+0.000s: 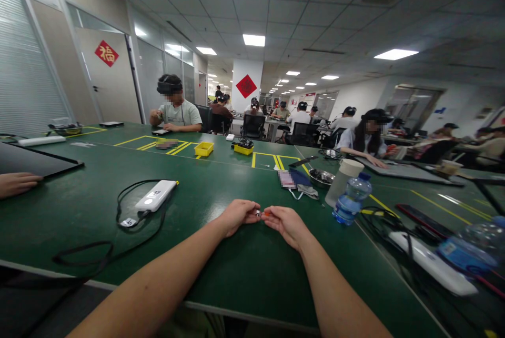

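My left hand (240,217) is closed in a pinch above the green table (252,275), with a tiny white and metallic piece (258,213) at its fingertips. Close beside it, my right hand (287,224) pinches a small orange piece (267,214). The fingertips of both hands nearly meet, and I cannot tell whether the two pieces touch. Both are too small for me to make out their kind.
A white power bank (157,196) with a black cable lies to the left. At the right stand a water bottle (352,198) and a pale cup (342,182), near a metal bowl (321,177). Yellow trays (204,149) sit farther back. Another person's hand (19,184) rests at the left edge.
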`<state>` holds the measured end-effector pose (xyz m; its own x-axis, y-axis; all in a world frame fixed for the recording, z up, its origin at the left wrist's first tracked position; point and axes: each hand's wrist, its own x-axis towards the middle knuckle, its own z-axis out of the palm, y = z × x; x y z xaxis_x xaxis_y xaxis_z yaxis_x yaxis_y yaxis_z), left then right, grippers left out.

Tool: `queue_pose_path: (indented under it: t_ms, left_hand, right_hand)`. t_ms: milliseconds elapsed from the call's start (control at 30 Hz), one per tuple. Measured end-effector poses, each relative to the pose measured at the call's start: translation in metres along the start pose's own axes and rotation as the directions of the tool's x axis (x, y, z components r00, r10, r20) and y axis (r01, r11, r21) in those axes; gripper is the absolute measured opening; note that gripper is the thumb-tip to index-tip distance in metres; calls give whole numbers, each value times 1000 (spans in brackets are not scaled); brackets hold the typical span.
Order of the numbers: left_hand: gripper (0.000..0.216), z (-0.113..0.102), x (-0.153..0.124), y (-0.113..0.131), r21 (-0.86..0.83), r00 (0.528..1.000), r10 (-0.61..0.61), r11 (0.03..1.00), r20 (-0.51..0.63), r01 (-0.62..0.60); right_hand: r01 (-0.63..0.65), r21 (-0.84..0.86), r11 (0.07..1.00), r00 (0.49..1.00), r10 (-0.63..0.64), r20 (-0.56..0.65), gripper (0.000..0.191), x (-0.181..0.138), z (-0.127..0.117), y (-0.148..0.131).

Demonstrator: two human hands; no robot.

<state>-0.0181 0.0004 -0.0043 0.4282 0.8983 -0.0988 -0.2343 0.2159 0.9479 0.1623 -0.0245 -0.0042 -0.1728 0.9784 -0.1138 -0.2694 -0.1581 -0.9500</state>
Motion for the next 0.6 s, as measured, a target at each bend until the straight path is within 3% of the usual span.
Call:
queue_pose_path:
  t_ms: [600]
  left_hand:
    - [26, -2, 1, -1, -13, 999, -4, 1000, 44, 4]
  right_hand:
    - [-29, 12, 1000, 999, 29, -14, 15, -2, 2, -3]
